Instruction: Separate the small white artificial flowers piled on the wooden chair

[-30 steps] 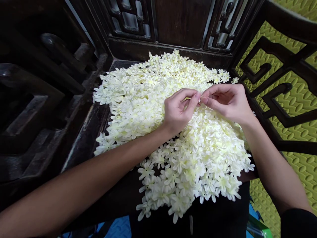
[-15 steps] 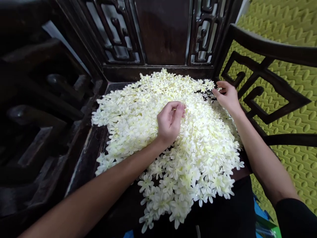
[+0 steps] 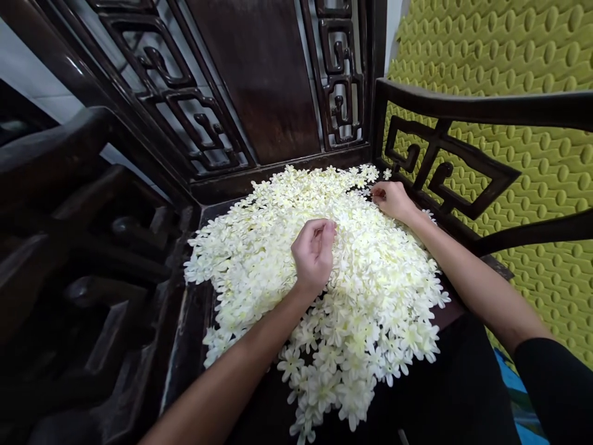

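Note:
A broad heap of white flowers with pale yellow centres (image 3: pixel 259 247) covers the chair seat and spills over its front. My left hand (image 3: pixel 314 253) is held over the middle of the heap, fingers curled and thumb pressed against them. Whatever it may hold is hidden. At the back right edge of the heap is my right hand (image 3: pixel 391 199), its fingers bent inward and close to the flowers. Its fingertips are partly hidden, so I cannot make out what is in them.
The dark carved wooden chair has a tall backrest (image 3: pixel 259 74), a left armrest (image 3: pixel 50 154) and a right armrest (image 3: pixel 482 108). Beyond the right armrest is a textured yellow-green surface (image 3: pixel 546 290). Something blue (image 3: pixel 512 377) shows at lower right.
The camera view has shifted and turned. My right hand has moved left and a little towards me along the heap's back right edge, its fingers now more curled. My left hand stays closed over the heap.

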A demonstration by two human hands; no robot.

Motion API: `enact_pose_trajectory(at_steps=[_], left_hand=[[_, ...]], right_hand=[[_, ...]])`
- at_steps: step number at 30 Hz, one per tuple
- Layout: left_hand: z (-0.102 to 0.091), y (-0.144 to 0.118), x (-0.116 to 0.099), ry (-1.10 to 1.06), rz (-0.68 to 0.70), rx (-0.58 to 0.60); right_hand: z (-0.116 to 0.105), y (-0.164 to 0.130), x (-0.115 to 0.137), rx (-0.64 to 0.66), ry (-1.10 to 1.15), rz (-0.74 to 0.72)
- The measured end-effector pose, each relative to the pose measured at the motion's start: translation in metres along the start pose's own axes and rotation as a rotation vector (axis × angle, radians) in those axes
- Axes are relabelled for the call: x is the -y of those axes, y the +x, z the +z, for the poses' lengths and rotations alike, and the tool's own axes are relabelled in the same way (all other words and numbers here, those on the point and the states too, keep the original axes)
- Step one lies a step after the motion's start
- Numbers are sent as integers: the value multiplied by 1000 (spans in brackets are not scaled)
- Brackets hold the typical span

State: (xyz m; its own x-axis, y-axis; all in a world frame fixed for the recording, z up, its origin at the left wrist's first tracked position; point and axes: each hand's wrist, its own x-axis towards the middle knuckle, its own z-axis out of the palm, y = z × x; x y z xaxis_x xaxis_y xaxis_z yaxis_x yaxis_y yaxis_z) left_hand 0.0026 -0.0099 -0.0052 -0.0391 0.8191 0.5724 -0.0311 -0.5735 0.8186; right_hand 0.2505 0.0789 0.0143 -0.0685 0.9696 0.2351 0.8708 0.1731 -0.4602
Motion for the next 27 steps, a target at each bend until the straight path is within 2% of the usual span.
enact_pose_trajectory(at_steps=[6, 10, 14, 16, 19, 23, 25, 27], left_hand=[[0, -1, 0, 43, 11, 18], [-1, -1, 0, 68, 13, 29], [-1, -1, 0, 71, 12, 32], [-1, -1, 0, 71, 19, 30], [-1, -1, 0, 66, 24, 29], [0, -1, 2, 61, 11, 18], [1, -1, 3, 46, 0, 0], [2, -1, 2, 18, -1, -13]], right_hand=[[-8, 13, 8, -96, -105, -43], [2, 47, 15, -39, -186, -18], [16, 74, 20, 37, -253, 99], [15, 77, 23, 19, -258, 114], [2, 66, 32, -48, -215, 64], [-21, 30, 56, -107, -22, -86], [-26, 9, 70, -44, 435, -236], [-26, -8, 83, 90, 738, -291]])
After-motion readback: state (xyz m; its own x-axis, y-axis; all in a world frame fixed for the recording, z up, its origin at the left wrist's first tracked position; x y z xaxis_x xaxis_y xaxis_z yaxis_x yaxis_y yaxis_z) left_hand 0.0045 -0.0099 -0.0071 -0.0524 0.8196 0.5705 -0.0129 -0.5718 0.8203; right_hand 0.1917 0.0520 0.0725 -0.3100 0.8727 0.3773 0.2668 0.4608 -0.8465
